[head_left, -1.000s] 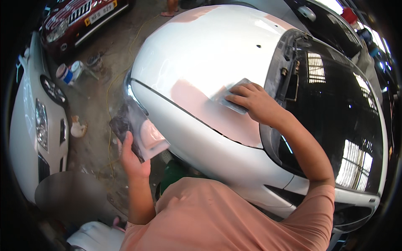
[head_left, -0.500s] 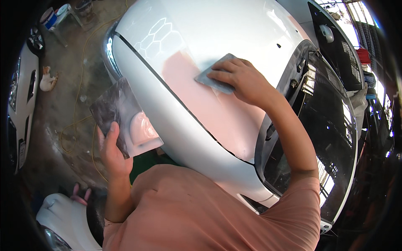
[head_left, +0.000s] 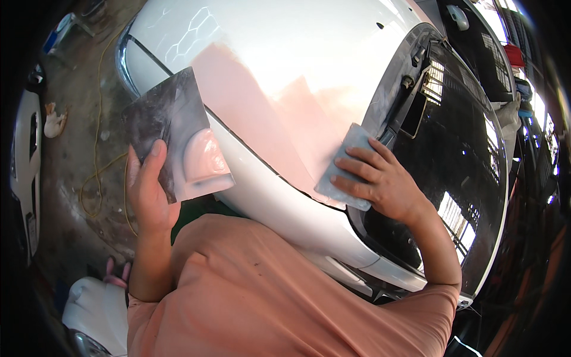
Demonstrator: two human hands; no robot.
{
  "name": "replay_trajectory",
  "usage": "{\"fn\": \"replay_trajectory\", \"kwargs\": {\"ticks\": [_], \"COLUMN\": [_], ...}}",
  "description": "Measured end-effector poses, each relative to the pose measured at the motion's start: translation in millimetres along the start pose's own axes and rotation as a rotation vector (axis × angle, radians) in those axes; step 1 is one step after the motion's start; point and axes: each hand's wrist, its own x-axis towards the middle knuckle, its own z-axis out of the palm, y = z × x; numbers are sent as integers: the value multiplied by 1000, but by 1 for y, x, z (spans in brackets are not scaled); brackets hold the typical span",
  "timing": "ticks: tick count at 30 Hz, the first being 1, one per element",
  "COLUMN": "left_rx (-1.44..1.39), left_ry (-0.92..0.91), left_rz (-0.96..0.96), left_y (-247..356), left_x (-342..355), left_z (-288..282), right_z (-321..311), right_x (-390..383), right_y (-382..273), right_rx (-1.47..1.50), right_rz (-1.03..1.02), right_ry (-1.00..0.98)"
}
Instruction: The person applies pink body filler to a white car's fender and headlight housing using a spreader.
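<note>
My left hand (head_left: 153, 178) grips a dark, smeared board (head_left: 160, 101) with a glossy mound of pale pink paste (head_left: 202, 152) on its lower right part. My right hand (head_left: 383, 184) holds a thin grey-blue flat spreader (head_left: 345, 154), fingers splayed over it, against the rear near corner of the white car hood (head_left: 273, 35), beside the windscreen (head_left: 446, 154). A broad pink coat (head_left: 250, 107) with angular, thinner edges covers this side of the hood, partly behind the board. My salmon shirt (head_left: 279, 297) fills the lower middle.
A white car (head_left: 25, 172) stands at the left. On the floor are a yellow cord (head_left: 101, 83), a cat (head_left: 55, 122) and containers on a stool (head_left: 65, 33). Another white vehicle (head_left: 89, 309) is at lower left. A second dark car window (head_left: 485, 65) is at upper right.
My right hand has moved rightward and down with the spreader, toward the windscreen corner. A fresh angular pink layer shows where it was. My left hand and board have risen somewhat.
</note>
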Motion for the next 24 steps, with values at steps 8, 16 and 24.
{"fn": "replay_trajectory", "kwargs": {"ticks": [8, 16, 24], "left_rx": [12, -166, -61], "left_ry": [19, -116, -257], "left_rz": [-46, -58, -299], "left_y": [-8, -21, -35], "left_x": [-7, -11, -44], "left_z": [4, 11, 58], "right_z": [-11, -28, 8], "right_x": [-51, -107, -101], "right_y": [-14, -45, -131], "right_rx": [-15, 233, 408], "right_rz": [86, 316, 423], "right_ry": [-55, 466, 1030]}}
